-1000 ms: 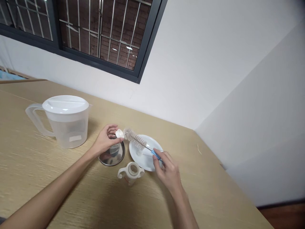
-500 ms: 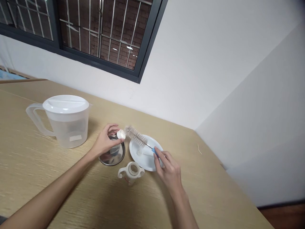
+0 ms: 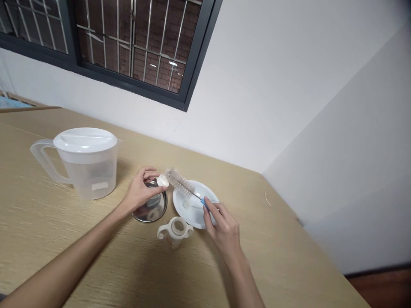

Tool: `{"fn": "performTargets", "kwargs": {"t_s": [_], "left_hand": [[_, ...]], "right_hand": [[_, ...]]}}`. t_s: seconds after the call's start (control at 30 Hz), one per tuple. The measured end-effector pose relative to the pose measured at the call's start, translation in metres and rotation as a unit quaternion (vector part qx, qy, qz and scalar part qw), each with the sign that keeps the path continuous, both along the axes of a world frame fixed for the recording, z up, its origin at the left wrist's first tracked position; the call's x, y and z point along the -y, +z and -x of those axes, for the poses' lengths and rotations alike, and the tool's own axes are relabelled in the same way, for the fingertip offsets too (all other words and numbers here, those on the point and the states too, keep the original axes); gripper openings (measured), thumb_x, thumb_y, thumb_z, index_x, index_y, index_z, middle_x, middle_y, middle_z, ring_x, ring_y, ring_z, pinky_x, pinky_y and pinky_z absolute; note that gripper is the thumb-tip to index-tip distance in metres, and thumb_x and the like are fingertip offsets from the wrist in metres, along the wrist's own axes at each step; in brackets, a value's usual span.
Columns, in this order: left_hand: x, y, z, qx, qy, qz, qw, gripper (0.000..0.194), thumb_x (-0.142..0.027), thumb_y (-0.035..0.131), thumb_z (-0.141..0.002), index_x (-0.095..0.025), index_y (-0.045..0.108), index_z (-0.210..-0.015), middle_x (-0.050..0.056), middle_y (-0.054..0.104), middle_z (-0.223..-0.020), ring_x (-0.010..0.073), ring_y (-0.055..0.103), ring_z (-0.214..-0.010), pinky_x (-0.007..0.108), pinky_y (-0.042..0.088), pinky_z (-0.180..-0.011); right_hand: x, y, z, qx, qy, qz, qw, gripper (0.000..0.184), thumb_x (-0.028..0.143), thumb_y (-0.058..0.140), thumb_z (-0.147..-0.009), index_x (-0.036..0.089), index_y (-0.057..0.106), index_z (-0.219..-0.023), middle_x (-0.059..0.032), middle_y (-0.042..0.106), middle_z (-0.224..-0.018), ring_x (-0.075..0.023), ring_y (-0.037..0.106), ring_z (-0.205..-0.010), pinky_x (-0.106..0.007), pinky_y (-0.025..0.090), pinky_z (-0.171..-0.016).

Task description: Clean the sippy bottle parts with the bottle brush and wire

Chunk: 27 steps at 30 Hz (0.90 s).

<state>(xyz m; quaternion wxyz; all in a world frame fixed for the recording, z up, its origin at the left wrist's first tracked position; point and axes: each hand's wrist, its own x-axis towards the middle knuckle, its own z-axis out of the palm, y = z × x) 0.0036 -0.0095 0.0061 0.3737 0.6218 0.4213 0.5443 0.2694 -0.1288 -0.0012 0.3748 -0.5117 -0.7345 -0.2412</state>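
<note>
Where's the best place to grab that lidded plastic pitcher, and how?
I'd probably grip the looped handle of the pitcher, coming from the left: the pitcher stands upright, and the handle juts out that way, opposite the spout.

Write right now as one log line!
left hand: holds white cap | right hand: holds blue-handled brush | two-handled bottle: upright, uncapped | pitcher: lidded

Left hand and right hand, centre of frame: bare, slender-fingered. Left forearm, lower left, and right forearm, bottom right of centre: bare, slim. Dark grey patch, lower-left corner: too small to identify as sleeve.
</note>
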Motion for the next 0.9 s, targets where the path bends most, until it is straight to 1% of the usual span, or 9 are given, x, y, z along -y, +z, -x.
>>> {"fn": "performTargets", "kwargs": {"t_s": [0.13,0.2,0.4,0.5,0.6,0.7,0.8,0.9], "left_hand": [[0.0,0.0005,0.0,-0.007,-0.004,0.007,1.0,0.069,-0.039,0.088,-0.056,-0.02,0.054,-0.113,0.011,0.072,-0.109,0.0251,0.069,-0.097,0.042,0.052,-0.091],[-0.0002,0.0009,0.0,-0.006,-0.002,0.009,1.0,0.069,-0.04,0.087,-0.057,-0.019,0.054,-0.113,0.011,0.072,-0.11,0.025,0.069,-0.097,0.042,0.052,-0.09],[-0.0005,0.0017,0.0001,0.0,-0.005,0.003,1.0,0.067,-0.039,0.086,-0.058,-0.02,0.053,-0.113,0.011,0.072,-0.112,0.0251,0.069,-0.099,0.041,0.052,-0.089],[-0.0002,0.0018,0.0001,0.004,-0.01,0.003,1.0,0.068,-0.039,0.087,-0.058,-0.019,0.054,-0.114,0.011,0.072,-0.112,0.0252,0.069,-0.1,0.041,0.052,-0.09],[-0.0007,0.0013,0.0002,0.005,-0.013,0.001,1.0,0.069,-0.039,0.087,-0.058,-0.019,0.053,-0.115,0.011,0.072,-0.111,0.0251,0.068,-0.1,0.041,0.052,-0.091],[-0.0018,0.0003,0.0005,0.001,-0.013,-0.009,1.0,0.067,-0.039,0.086,-0.059,-0.018,0.055,-0.115,0.011,0.071,-0.11,0.0247,0.068,-0.099,0.04,0.053,-0.089],[-0.0031,-0.0012,0.001,-0.02,-0.007,-0.026,0.999,0.062,-0.041,0.084,-0.061,-0.017,0.06,-0.114,0.01,0.071,-0.108,0.024,0.067,-0.098,0.039,0.054,-0.089],[-0.0039,-0.0025,0.0018,-0.041,-0.012,-0.031,0.999,0.062,-0.042,0.082,-0.064,-0.017,0.064,-0.118,0.01,0.071,-0.11,0.023,0.067,-0.097,0.038,0.053,-0.092]], "right_hand": [[-0.0005,0.0013,-0.0001,0.002,-0.029,-0.017,0.999,0.036,0.018,0.056,-0.093,0.023,0.061,-0.128,-0.0047,0.067,-0.089,-0.0123,0.063,-0.068,-0.023,0.047,-0.061],[-0.0005,0.0024,-0.0001,-0.007,-0.029,-0.019,0.999,0.035,0.017,0.055,-0.093,0.023,0.062,-0.127,-0.005,0.067,-0.089,-0.0132,0.064,-0.07,-0.024,0.047,-0.061],[0.0001,0.0042,0.0027,-0.078,0.014,-0.019,0.997,0.035,0.016,0.057,-0.092,0.022,0.062,-0.126,-0.0064,0.067,-0.092,-0.0155,0.065,-0.08,-0.026,0.051,-0.068],[-0.0001,0.0037,0.0032,-0.079,0.028,-0.008,0.996,0.034,0.017,0.057,-0.092,0.021,0.063,-0.125,-0.0069,0.066,-0.092,-0.0155,0.064,-0.08,-0.026,0.051,-0.067],[-0.0009,0.0021,0.0011,-0.071,0.019,0.013,0.997,0.032,0.018,0.056,-0.093,0.021,0.063,-0.124,-0.006,0.066,-0.091,-0.0133,0.063,-0.074,-0.024,0.049,-0.062],[-0.002,0.0007,-0.0027,-0.073,-0.005,0.02,0.997,0.03,0.02,0.056,-0.093,0.02,0.064,-0.123,-0.0049,0.066,-0.09,-0.0116,0.062,-0.069,-0.023,0.047,-0.059],[-0.0026,0.0007,-0.0056,-0.073,-0.021,0.015,0.997,0.029,0.021,0.057,-0.093,0.02,0.065,-0.121,-0.0053,0.067,-0.091,-0.0126,0.063,-0.072,-0.023,0.048,-0.06],[-0.0023,0.0018,-0.0062,-0.089,-0.012,0.014,0.996,0.029,0.021,0.056,-0.093,0.02,0.065,-0.121,-0.006,0.067,-0.092,-0.0141,0.063,-0.076,-0.024,0.05,-0.062]]}}
